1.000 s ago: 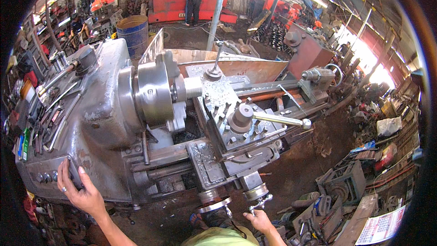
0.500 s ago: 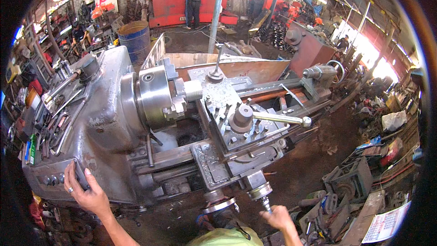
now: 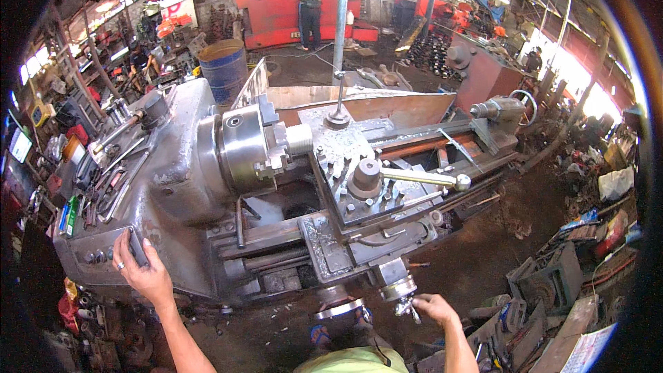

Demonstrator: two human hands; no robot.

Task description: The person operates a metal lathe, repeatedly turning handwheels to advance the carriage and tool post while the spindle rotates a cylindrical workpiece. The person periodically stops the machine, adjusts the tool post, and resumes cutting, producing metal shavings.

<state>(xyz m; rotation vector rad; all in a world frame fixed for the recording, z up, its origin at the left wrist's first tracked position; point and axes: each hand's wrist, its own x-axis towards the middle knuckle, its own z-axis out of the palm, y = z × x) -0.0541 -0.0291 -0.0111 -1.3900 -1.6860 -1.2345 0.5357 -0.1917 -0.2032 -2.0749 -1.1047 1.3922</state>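
A metal lathe fills the middle of the head view. At the headstock's lower left front, my left hand has its fingers and thumb on either side of a dark flat lever. My right hand closes its fingertips on a small crank handle at the front of the slide. A threaded workpiece is clamped in the shiny chuck. Next to it stands the tool post with a long clamping lever, on a slide strewn with metal chips.
Wrenches and other hand tools lie on the headstock. A larger handwheel sits left of the crank. Scrap and metal parts crowd the right side. Behind the lathe are a blue drum and a person by red machinery.
The view has shifted, so the lathe appears farther right. My right hand has moved up with the crank handle, which has turned. My left hand stays at the lever.
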